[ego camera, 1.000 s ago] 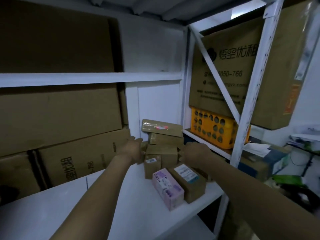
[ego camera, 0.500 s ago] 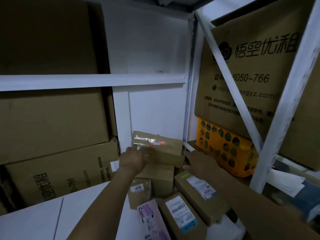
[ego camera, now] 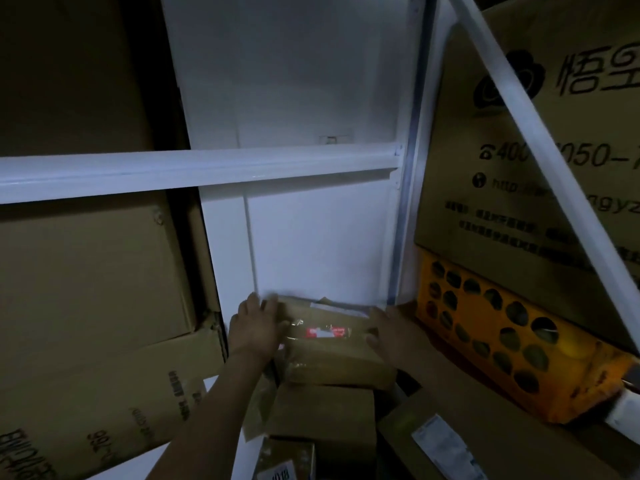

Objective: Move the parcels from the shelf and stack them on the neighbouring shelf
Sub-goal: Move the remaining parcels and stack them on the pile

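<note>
As left grip (ego camera: 256,327) and right grip (ego camera: 391,332) clasp top parcel (ego camera: 329,344), ctr frame, lift straight & level; stack below (ego camera: 322,414) appears loose.

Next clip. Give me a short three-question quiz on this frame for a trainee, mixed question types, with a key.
1. True or false: the left hand and the right hand hold the top parcel, one at each end.
2. What stands to the right of the parcel stack? A) a blue bucket B) an orange crate C) a green bag
3. Fill in: the label on the top parcel is ___.
Key: 1 true; 2 B; 3 red.
</note>
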